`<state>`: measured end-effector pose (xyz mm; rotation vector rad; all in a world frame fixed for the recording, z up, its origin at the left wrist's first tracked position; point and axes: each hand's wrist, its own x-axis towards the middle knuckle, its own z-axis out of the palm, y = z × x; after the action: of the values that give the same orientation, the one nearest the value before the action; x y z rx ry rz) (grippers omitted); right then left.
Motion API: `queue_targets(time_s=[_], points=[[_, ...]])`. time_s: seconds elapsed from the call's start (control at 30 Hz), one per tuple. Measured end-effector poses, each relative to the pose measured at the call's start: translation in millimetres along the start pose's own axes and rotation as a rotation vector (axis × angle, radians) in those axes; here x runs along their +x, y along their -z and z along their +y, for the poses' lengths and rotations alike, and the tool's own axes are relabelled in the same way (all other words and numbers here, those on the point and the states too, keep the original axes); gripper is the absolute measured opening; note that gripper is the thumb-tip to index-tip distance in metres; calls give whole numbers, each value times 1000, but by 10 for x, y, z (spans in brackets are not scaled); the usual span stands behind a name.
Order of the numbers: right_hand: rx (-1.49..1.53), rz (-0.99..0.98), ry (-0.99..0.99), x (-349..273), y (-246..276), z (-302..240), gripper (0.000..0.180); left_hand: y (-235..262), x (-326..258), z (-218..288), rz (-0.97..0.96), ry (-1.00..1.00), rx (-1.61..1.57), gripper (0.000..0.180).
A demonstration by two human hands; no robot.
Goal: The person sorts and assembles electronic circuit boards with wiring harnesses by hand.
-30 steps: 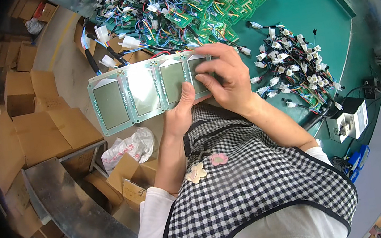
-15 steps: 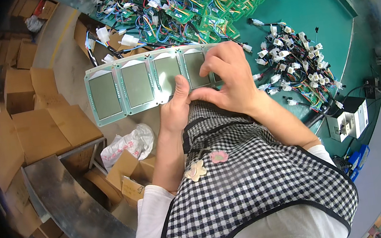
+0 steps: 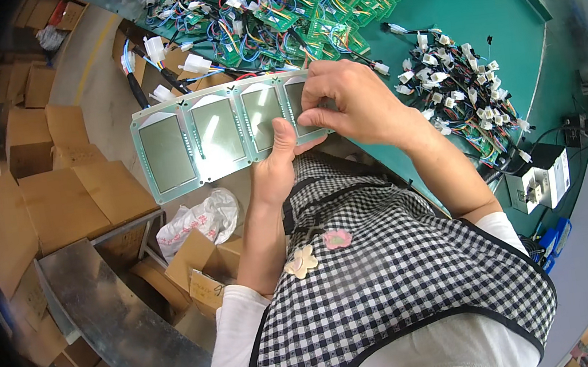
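Strip of green, grey-screened board (image 3: 216, 130) looks brittle: hold edges. Your left hand (image 3: 275, 169) clamps near side; right hand (image 3: 365, 103), grip unclear.

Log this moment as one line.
left hand: holds display panel by lower edge | right hand: at panel's right end | beyond: circuit boards

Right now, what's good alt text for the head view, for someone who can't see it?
A person in a checked apron holds a pale-green panel of grey screens in the left grip, with the right grip at its right end. On the green table lie piled wired circuit boards and white-ended cables; cardboard boxes stand at left.
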<state>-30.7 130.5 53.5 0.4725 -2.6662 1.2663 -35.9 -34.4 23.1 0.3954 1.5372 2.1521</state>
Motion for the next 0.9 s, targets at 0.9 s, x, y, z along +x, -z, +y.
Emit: queue_targets(time_s=[0.9], points=[[683,394,-592,-441,-166,888,13,230,34,122,256,-130,25,42]])
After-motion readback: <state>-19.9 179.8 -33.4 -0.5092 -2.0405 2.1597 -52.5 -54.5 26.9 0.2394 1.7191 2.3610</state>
